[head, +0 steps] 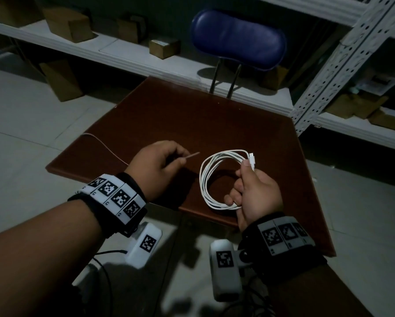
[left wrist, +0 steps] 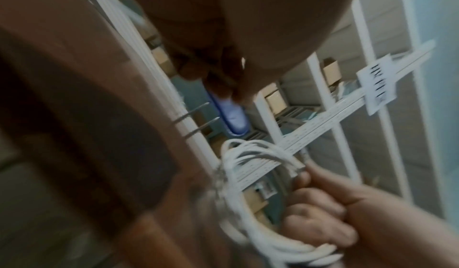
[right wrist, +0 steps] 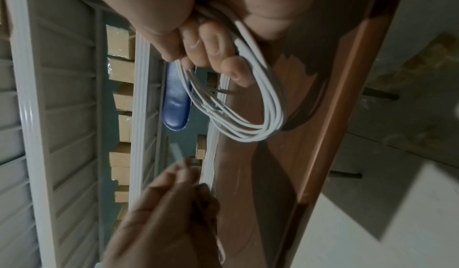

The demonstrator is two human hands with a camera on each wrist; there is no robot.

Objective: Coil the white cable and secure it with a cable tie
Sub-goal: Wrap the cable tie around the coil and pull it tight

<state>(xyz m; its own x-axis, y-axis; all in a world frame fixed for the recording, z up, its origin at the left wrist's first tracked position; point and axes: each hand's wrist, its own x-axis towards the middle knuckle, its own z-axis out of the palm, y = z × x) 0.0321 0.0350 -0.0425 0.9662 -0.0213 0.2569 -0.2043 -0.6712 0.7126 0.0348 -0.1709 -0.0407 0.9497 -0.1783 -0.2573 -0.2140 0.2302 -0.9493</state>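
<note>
On the left, a thin cable tie (head: 187,156) is pinched between the curled fingers of the left hand (head: 156,165), its free end pointing right and its tail trailing over the brown surface (head: 192,115). To the right, the white cable (head: 214,179), already looped, is gripped in the closed right hand (head: 258,191) above the surface, its connectors pinned under the thumb. The cable is judged light, limp and springy; the bundle is best held where the loops overlap.
</note>
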